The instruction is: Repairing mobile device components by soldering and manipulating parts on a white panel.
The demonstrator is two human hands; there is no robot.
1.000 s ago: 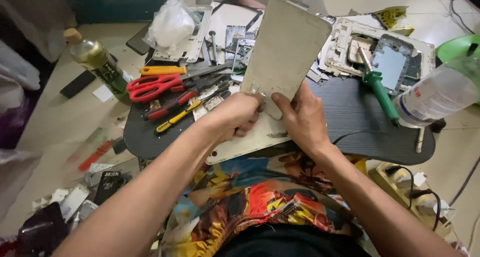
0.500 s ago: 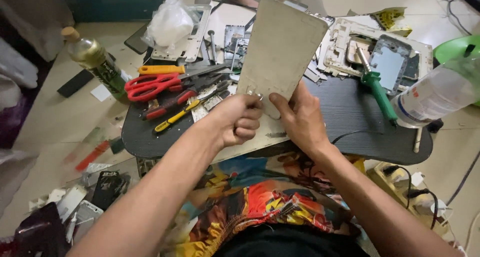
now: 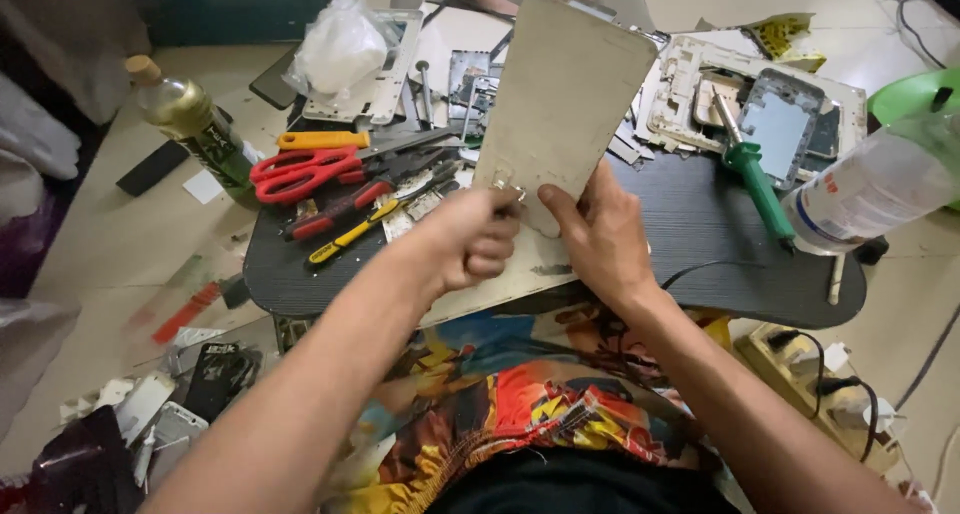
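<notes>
A flat beige rounded-corner panel, like a tablet back plate, stands tilted above the dark low table. My right hand grips its lower edge from the right. My left hand is closed, pinching a small metal piece at the panel's lower left corner. A second pale flat sheet lies on the table under both hands.
Red scissors, red and yellow pliers, an orange cutter and stripped device frames crowd the table's back. A green-handled tool and clear bottle lie right. A green bottle stands left. A power strip sits lower right.
The panel has tipped a little more upright and to the right. My left hand has shifted from under the panel to pinching at its lower left corner.
</notes>
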